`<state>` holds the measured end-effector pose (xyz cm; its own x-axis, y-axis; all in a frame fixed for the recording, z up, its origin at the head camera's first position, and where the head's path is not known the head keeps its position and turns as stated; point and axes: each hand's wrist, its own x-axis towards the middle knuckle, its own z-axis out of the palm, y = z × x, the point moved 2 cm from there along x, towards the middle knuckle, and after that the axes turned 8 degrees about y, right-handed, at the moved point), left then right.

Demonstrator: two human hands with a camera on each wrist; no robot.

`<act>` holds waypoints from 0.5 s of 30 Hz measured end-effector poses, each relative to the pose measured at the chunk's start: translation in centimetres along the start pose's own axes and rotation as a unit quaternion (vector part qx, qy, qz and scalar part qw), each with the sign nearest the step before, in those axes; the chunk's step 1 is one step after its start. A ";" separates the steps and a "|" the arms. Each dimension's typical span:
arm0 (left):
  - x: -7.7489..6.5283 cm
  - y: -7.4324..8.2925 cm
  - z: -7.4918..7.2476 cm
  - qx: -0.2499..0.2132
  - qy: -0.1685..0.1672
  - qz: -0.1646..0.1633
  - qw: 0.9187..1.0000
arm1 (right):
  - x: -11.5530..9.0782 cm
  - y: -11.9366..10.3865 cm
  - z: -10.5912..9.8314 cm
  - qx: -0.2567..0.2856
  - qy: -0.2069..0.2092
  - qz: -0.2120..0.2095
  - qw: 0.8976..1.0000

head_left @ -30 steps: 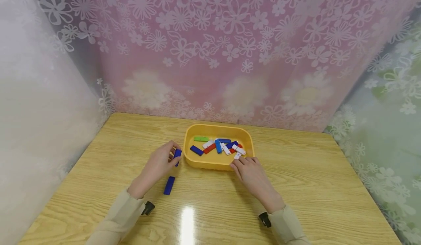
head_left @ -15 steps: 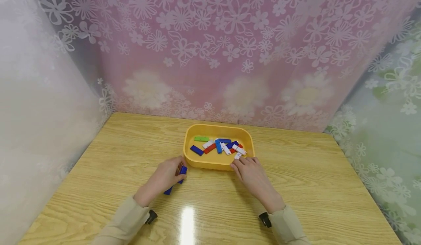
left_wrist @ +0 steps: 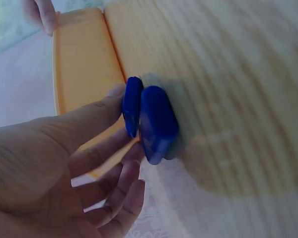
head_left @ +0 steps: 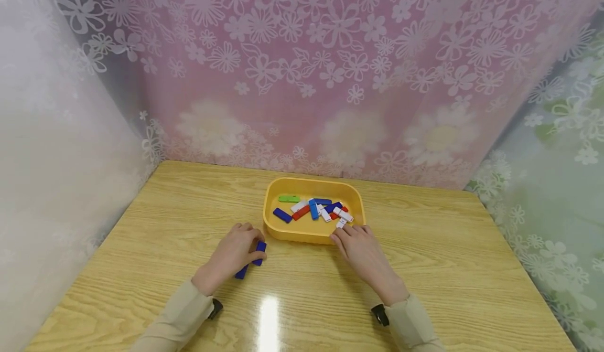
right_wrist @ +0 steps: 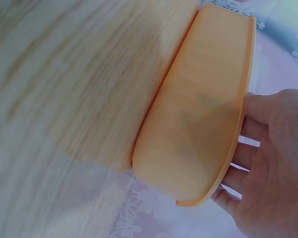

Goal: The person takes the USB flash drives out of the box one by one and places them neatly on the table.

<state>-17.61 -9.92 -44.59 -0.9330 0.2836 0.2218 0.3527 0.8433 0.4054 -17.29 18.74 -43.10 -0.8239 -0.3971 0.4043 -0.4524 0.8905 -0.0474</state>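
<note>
My left hand (head_left: 233,255) pinches a dark blue USB stick (head_left: 260,252) between thumb and fingers, low over the wooden table in front of the tray's left end. A second dark blue USB stick (head_left: 241,272) lies on the table just below it, partly covered by the hand in the head view. The left wrist view has the held stick (left_wrist: 132,106) at the thumb tip, close beside the other stick (left_wrist: 159,121). My right hand (head_left: 363,255) grips the front right rim of the yellow tray (head_left: 302,235), fingers reaching over the edge and thumb at the rim (right_wrist: 248,106).
Inside the tray lie several capped sticks: a green one (head_left: 289,199) at the back left, a dark blue one (head_left: 282,215) at the front left, and red, white and blue ones heaped toward the right. Flowered curtains (head_left: 302,79) stand behind and beside the table (head_left: 448,268).
From beside the tray's left wall, my left hand has brought the held blue stick nearer me, over beside the stick on the table. My right hand stays on the tray's rim.
</note>
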 end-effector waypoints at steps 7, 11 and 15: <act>-0.4 -0.3 -0.1 -0.016 -0.008 0.020 1.000 | -0.1 0.0 -0.1 0.004 0.013 -0.006 1.000; -0.9 -0.3 -0.4 -0.022 -0.013 0.031 0.999 | -0.1 -0.1 -0.2 0.012 0.021 -0.013 1.000; -1.5 -0.4 -0.7 -0.012 -0.010 0.047 0.999 | 0.0 -0.1 -0.2 0.010 0.021 -0.015 1.000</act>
<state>-16.31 -10.98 -44.46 -0.8966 0.3711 0.2417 0.4407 0.8013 0.4046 -17.15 18.74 -42.91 -0.7953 -0.4126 0.4440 -0.4830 0.8740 -0.0529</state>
